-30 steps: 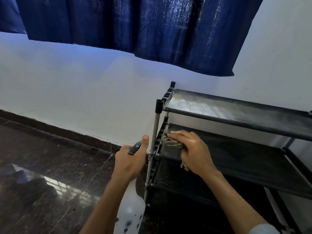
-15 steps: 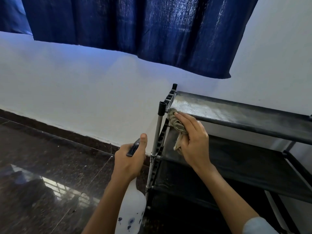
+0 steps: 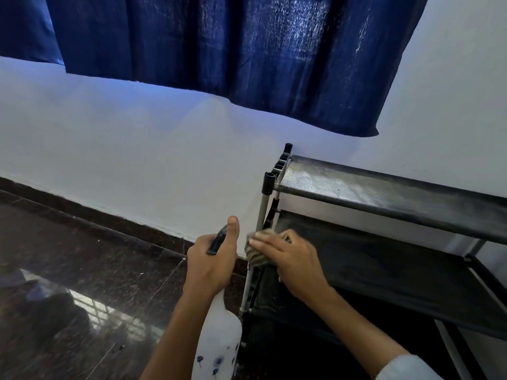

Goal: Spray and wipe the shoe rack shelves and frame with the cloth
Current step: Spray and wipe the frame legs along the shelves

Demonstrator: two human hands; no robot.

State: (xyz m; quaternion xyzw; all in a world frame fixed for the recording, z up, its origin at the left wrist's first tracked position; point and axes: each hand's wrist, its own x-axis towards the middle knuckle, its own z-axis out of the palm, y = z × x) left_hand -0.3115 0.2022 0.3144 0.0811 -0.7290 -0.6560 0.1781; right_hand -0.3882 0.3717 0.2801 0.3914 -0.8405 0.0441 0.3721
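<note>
A black shoe rack (image 3: 384, 198) with fabric shelves and a grey metal front post (image 3: 263, 212) stands against the white wall at the right. My right hand (image 3: 293, 263) grips a crumpled striped cloth (image 3: 255, 253) and presses it against the post at the level of the second shelf (image 3: 384, 259). My left hand (image 3: 211, 261) holds a white spray bottle (image 3: 216, 346) by its dark trigger head, thumb up, just left of the post. The bottle hangs downward beside the rack's corner.
A dark blue curtain (image 3: 219, 50) hangs above the rack. The polished dark stone floor (image 3: 68, 283) spreads to the left, with a dark skirting (image 3: 109, 218) along the wall. A lower shelf (image 3: 315, 319) lies under my right forearm.
My right hand with the cloth went up to the top shelf's left corner, then came back down to the post by the second shelf. The left hand and bottle stayed almost still.
</note>
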